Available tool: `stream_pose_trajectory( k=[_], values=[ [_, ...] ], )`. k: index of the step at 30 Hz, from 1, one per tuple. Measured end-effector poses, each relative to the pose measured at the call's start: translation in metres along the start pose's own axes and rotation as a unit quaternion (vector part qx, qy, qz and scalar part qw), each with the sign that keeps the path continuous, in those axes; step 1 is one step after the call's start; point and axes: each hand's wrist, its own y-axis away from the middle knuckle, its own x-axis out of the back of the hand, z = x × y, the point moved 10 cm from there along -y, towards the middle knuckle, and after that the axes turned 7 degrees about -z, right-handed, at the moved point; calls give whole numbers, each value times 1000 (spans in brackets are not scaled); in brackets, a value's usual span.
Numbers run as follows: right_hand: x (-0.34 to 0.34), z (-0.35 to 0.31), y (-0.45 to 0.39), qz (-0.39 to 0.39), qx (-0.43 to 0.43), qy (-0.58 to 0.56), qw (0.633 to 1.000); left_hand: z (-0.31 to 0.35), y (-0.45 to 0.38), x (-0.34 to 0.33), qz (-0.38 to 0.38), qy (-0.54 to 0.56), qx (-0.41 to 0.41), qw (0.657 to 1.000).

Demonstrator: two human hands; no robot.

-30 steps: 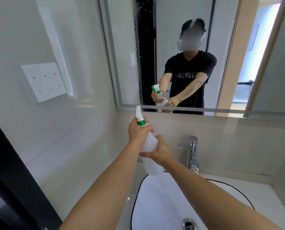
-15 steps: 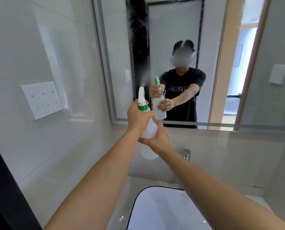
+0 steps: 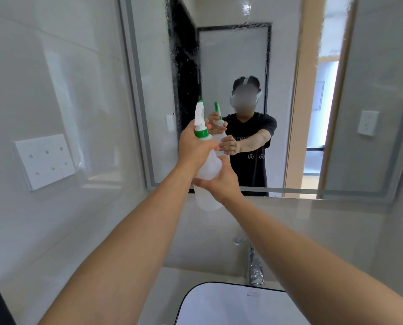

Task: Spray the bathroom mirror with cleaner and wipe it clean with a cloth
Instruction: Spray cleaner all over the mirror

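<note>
1. Left hand [image 3: 194, 146]: fingers curled round the neck of the spray bottle [image 3: 207, 171], just under its green collar; at least one finger reaches forward to the trigger side, though whether the trigger is pressed cannot be told.
2. Right hand [image 3: 221, 184]: cups the bottle's lower body from the right and beneath, thumb and fingers wrapped round it.
3. Spray bottle: translucent white plastic body, rounded shoulder, blunt bottom showing below the right hand; white spray head with a green tip and green screw collar. Held slightly tilted, head uppermost, in front of the lower left part of the mirror [image 3: 289, 90]. Liquid level not readable.
4. Mirror: large, rectangular, with a frosted strip along its left and bottom edges. Fine droplets speckle the glass over the dark vertical band at upper left. It reflects the person in a black T-shirt, both arms out, and the bottle again, plus a doorway with a pale wooden frame.
5. Wall plate [image 3: 44, 160]: white panel with several small marks, fixed to the glossy tiled wall on the left, well apart from the hands.
6. Tap [image 3: 255, 270]: chrome, blurred, on the counter below the mirror, under the right forearm.
7. Basin [image 3: 231, 306]: white with a thin black rim, at the bottom edge of the view, just in front of the tap.
</note>
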Motion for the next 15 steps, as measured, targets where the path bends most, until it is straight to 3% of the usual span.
stream_pose_trajectory(
  k=[15],
  values=[
    [62,-1,-1,67,8,6,998,26,-20,-63,-72,43,-24,996]
  ],
)
